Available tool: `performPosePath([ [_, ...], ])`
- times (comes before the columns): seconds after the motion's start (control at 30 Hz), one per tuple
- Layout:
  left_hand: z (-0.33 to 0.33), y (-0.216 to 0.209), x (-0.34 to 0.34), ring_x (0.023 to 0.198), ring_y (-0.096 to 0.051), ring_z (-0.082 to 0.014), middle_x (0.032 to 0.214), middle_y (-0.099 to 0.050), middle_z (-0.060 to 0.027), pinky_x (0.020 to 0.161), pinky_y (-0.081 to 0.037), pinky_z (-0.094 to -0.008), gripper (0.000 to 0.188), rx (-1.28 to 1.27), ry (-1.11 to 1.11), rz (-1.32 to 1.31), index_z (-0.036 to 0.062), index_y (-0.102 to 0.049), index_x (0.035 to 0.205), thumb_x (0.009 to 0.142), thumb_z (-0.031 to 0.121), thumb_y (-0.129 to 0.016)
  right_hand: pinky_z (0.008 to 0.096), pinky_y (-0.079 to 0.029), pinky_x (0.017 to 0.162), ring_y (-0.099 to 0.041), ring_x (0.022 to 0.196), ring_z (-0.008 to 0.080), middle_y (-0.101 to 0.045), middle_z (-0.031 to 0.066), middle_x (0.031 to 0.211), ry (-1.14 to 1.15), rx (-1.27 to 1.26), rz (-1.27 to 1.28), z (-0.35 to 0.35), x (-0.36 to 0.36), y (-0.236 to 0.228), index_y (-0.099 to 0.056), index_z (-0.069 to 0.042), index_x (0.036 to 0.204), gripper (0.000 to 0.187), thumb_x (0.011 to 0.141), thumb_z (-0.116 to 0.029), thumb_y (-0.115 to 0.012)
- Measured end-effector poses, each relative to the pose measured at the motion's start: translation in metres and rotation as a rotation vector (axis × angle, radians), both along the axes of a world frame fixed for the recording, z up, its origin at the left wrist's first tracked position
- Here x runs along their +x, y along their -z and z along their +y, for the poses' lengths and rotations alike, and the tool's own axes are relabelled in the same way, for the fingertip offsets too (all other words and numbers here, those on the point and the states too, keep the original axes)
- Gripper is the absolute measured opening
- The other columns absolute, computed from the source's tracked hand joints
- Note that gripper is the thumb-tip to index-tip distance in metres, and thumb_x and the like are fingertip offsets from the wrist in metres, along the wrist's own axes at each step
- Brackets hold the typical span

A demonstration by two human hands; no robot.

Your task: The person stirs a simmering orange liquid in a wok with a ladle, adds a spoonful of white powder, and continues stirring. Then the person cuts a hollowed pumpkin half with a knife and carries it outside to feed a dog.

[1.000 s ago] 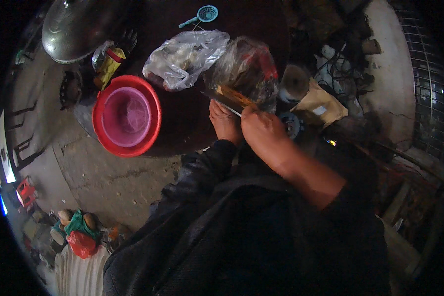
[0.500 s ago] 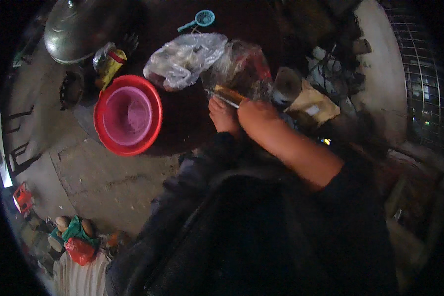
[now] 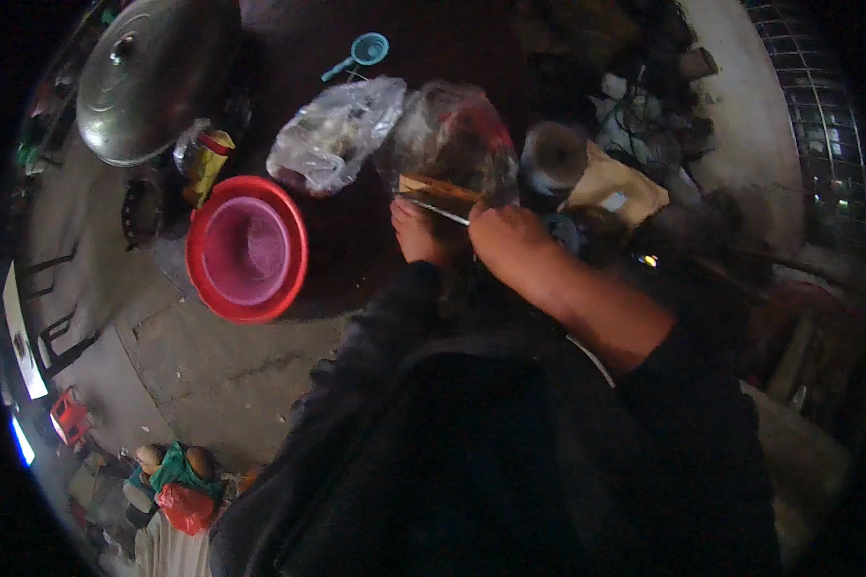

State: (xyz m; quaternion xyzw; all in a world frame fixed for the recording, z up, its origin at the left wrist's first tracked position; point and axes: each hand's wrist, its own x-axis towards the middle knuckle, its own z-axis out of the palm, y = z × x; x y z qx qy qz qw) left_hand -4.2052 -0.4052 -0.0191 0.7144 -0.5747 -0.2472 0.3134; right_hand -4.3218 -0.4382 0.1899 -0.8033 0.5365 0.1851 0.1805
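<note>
My right hand (image 3: 507, 231) is closed around the handle end of a knife (image 3: 440, 209), whose thin blade points left toward my other hand. My left hand (image 3: 416, 234) is at the blade's far end, fingers bent; what they press or hold is too dark to make out. Just beyond the blade shows the edge of a brown wooden piece (image 3: 438, 187), perhaps a board. A clear plastic bag (image 3: 449, 130) with something red inside lies behind it. Left of that bag is a whitish plastic bag (image 3: 337, 135) with contents I cannot identify.
A pink basin (image 3: 247, 252) sits inside a red basin (image 3: 300, 245) at the table's left edge. Nearby are a yellow packet (image 3: 207, 168) and a large metal lid (image 3: 130, 106). A blue strainer (image 3: 369, 49) lies at the back. Brown cardboard (image 3: 621, 190) is on the right.
The view has shifted a little. The knife and the brown wooden edge show more plainly between my hands; both hands stay in about the same place.
</note>
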Motion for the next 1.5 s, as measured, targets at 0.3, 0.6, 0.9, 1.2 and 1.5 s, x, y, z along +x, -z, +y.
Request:
performPosePath([
  [0.3, 0.008, -0.003, -0.002, 0.132, -0.048, -0.0485, 0.139, -0.048, -0.0283, 0.107, -0.046, -0.0554, 0.105, 0.060, 0.027, -0.034, -0.0087, -0.034, 0.146, 0.072, 0.039, -0.093, 0.0557, -0.061, 0.080, -0.075, 0.093, 0.0453, -0.075, 0.0269, 0.097, 0.052, 0.028, -0.048, 0.011, -0.028, 0.026, -0.063, 0.004, 0.115, 0.023, 0.099, -0.008, -0.052],
  [0.6, 0.003, -0.019, 0.005, 0.129, -0.049, -0.0455, 0.136, -0.048, -0.0281, 0.106, -0.043, -0.0511, 0.114, 0.044, 0.148, -0.002, -0.0075, -0.034, 0.143, 0.062, 0.043, -0.098, 0.0541, -0.060, 0.076, -0.075, 0.089, 0.0431, -0.074, 0.0265, 0.091, 0.085, 0.189, -0.044, 0.026, -0.073, 0.019, -0.063, 0.003, 0.112, 0.021, 0.095, -0.007, -0.056],
  [0.9, -0.003, -0.020, 0.012, 0.131, -0.047, -0.0457, 0.140, -0.046, -0.0269, 0.108, -0.043, -0.0503, 0.118, 0.175, 0.255, 0.030, -0.0075, -0.029, 0.149, 0.064, 0.037, -0.098, 0.0506, -0.062, 0.071, -0.076, 0.080, 0.0393, -0.076, 0.0195, 0.087, 0.068, -0.129, -0.202, 0.034, -0.084, 0.109, -0.065, 0.000, 0.105, 0.018, 0.092, -0.011, -0.061],
  [1.2, -0.015, -0.008, 0.037, 0.127, -0.054, -0.0432, 0.142, -0.047, -0.0253, 0.108, -0.047, -0.0485, 0.122, 0.215, 0.262, 0.164, -0.0050, -0.026, 0.150, 0.063, 0.037, -0.101, 0.0498, -0.060, 0.064, -0.075, 0.075, 0.0374, -0.074, 0.0193, 0.081, -0.002, -0.120, -0.161, 0.028, -0.103, 0.124, -0.064, 0.001, 0.112, 0.021, 0.093, -0.009, -0.059],
  [1.5, -0.027, 0.033, 0.066, 0.135, -0.052, -0.0349, 0.142, -0.049, -0.0216, 0.111, -0.047, -0.0432, 0.130, 0.293, 0.300, 0.476, -0.0022, -0.024, 0.150, 0.059, 0.042, -0.105, 0.0464, -0.061, 0.065, -0.075, 0.076, 0.0353, -0.074, 0.0172, 0.083, -0.092, -0.249, -0.258, 0.000, -0.102, 0.186, -0.063, 0.003, 0.119, 0.028, 0.092, -0.005, -0.062],
])
